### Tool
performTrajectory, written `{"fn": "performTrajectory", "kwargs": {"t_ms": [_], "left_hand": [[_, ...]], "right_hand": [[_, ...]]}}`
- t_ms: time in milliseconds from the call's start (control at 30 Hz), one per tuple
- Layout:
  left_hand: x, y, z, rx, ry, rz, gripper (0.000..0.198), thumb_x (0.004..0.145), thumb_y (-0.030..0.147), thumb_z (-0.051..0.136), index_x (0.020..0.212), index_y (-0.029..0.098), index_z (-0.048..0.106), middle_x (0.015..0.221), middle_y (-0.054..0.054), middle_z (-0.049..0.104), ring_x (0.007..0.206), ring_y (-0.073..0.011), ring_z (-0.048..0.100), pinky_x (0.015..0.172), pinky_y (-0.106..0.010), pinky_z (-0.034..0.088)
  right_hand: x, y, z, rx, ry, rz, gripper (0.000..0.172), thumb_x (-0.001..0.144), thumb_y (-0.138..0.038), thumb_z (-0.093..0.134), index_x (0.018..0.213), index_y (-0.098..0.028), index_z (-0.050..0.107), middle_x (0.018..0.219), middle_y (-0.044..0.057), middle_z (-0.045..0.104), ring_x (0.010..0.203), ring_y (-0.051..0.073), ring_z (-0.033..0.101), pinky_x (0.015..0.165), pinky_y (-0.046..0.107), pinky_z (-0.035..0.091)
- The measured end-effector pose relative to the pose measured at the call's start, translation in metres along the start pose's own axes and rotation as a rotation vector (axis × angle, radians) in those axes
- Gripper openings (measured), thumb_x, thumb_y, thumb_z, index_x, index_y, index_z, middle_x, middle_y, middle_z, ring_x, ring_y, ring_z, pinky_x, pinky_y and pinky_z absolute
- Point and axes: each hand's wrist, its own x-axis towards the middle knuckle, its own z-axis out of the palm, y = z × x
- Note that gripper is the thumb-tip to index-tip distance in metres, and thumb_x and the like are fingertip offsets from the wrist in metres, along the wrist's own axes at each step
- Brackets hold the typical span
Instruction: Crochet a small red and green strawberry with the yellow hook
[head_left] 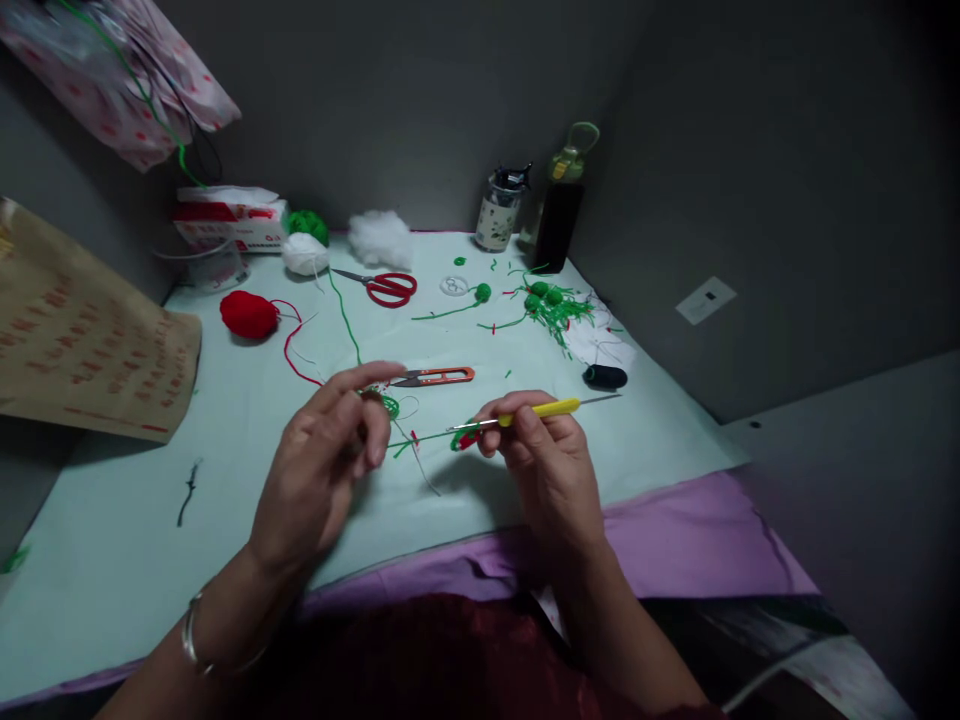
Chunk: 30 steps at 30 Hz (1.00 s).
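Note:
In my right hand (551, 460) is a crochet hook (551, 409) with a yellow handle, its metal tip pointing left. The same fingers pinch a small red and green crocheted piece (466, 438). A strand of green yarn (435, 436) runs taut from this piece to my left hand (319, 455), whose fingers are curled around the yarn with the index finger stretched out. Just beyond the left fingertips lie thread snips (442, 376) with orange handles. Tangled green yarn (388, 404) and a loose white thread (427, 475) show beside that hand, partly hidden by it.
Red-handled scissors (391, 288), a red yarn ball (249, 316), a white yarn ball (305, 254) and stuffing (380, 238) lie farther back. Green crocheted balls with yarn ends (551, 300) are at right, near a dark thread spool (604, 376). A paper bag (97, 330) stands left, a bottle (561, 215) back right.

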Motion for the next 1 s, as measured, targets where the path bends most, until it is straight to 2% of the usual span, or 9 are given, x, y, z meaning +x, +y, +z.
{"fn": "performTrajectory", "kwargs": {"t_ms": [67, 133, 200, 267, 367, 467, 600, 833, 1000], "left_hand": [[-0.002, -0.001, -0.005, 0.340, -0.040, 0.201, 0.019, 0.092, 0.039, 0.070, 0.092, 0.025, 0.083, 0.060, -0.001, 0.061, 0.059, -0.0164, 0.050, 0.062, -0.029, 0.042], [-0.002, -0.005, -0.007, 0.563, -0.094, 0.300, 0.014, 0.084, 0.031, 0.080, 0.098, 0.027, 0.083, 0.075, -0.003, 0.073, 0.068, -0.0196, 0.056, 0.073, -0.032, 0.044], [-0.003, -0.009, -0.006, 0.621, -0.134, 0.294, 0.046, 0.078, 0.024, 0.085, 0.122, 0.030, 0.076, 0.094, -0.003, 0.079, 0.078, -0.0215, 0.062, 0.084, -0.034, 0.046], [-0.005, -0.014, 0.000, 0.553, -0.131, 0.210, 0.069, 0.078, 0.021, 0.085, 0.142, 0.032, 0.062, 0.112, -0.005, 0.079, 0.096, -0.0241, 0.067, 0.096, -0.035, 0.045], [-0.008, -0.020, 0.013, 0.301, -0.094, 0.039, 0.078, 0.084, 0.020, 0.080, 0.154, 0.032, 0.046, 0.125, -0.008, 0.075, 0.118, -0.0256, 0.066, 0.104, -0.036, 0.046], [-0.007, -0.022, 0.024, 0.043, -0.054, -0.079, 0.085, 0.082, 0.018, 0.082, 0.155, 0.031, 0.040, 0.125, -0.008, 0.075, 0.104, -0.0219, 0.071, 0.091, -0.033, 0.056], [-0.004, -0.022, 0.031, -0.082, -0.003, -0.094, 0.087, 0.079, 0.012, 0.083, 0.153, 0.027, 0.040, 0.123, -0.007, 0.075, 0.082, -0.0121, 0.069, 0.080, -0.025, 0.059], [-0.008, -0.027, 0.033, -0.177, 0.036, -0.108, 0.082, 0.080, 0.016, 0.084, 0.151, 0.021, 0.043, 0.131, -0.010, 0.073, 0.087, -0.0091, 0.069, 0.083, -0.018, 0.057], [-0.009, -0.023, 0.034, -0.241, 0.045, -0.223, 0.076, 0.081, 0.017, 0.083, 0.148, 0.017, 0.049, 0.134, -0.011, 0.072, 0.099, -0.0143, 0.071, 0.086, -0.021, 0.058]], "right_hand": [[0.000, -0.001, 0.001, 0.004, -0.012, 0.025, 0.016, 0.092, -0.038, 0.069, 0.088, -0.023, 0.074, 0.084, 0.002, 0.076, 0.063, 0.011, 0.064, 0.066, 0.027, 0.058], [0.000, -0.002, 0.003, 0.008, -0.018, 0.039, 0.016, 0.091, -0.038, 0.070, 0.088, -0.022, 0.074, 0.083, 0.002, 0.076, 0.063, 0.011, 0.064, 0.065, 0.027, 0.057], [-0.001, -0.001, 0.004, 0.019, -0.013, 0.040, 0.016, 0.092, -0.037, 0.070, 0.088, -0.022, 0.074, 0.083, 0.002, 0.075, 0.063, 0.011, 0.064, 0.065, 0.027, 0.057], [-0.003, 0.002, 0.005, 0.025, -0.012, 0.030, 0.015, 0.093, -0.036, 0.069, 0.090, -0.022, 0.075, 0.084, 0.002, 0.075, 0.065, 0.010, 0.064, 0.066, 0.026, 0.056], [-0.006, 0.006, 0.006, -0.018, -0.023, -0.010, 0.014, 0.096, -0.034, 0.066, 0.095, -0.023, 0.076, 0.089, 0.002, 0.075, 0.069, 0.011, 0.066, 0.070, 0.027, 0.057], [-0.010, 0.008, 0.010, -0.126, -0.004, -0.123, 0.014, 0.098, -0.029, 0.063, 0.098, -0.024, 0.076, 0.091, 0.002, 0.075, 0.073, 0.013, 0.067, 0.073, 0.030, 0.057], [-0.015, 0.006, 0.013, -0.384, -0.003, -0.390, 0.020, 0.100, -0.017, 0.057, 0.104, -0.026, 0.075, 0.096, 0.003, 0.075, 0.082, 0.016, 0.069, 0.075, 0.033, 0.059], [-0.023, 0.013, 0.007, -1.170, -0.025, -0.955, 0.031, 0.094, -0.009, 0.065, 0.120, -0.023, 0.072, 0.116, 0.010, 0.073, 0.107, 0.022, 0.069, 0.087, 0.036, 0.062], [-0.019, 0.023, 0.004, -0.947, -0.040, -0.947, 0.036, 0.094, -0.009, 0.064, 0.126, -0.026, 0.071, 0.117, 0.009, 0.070, 0.106, 0.021, 0.070, 0.084, 0.036, 0.064]]}}
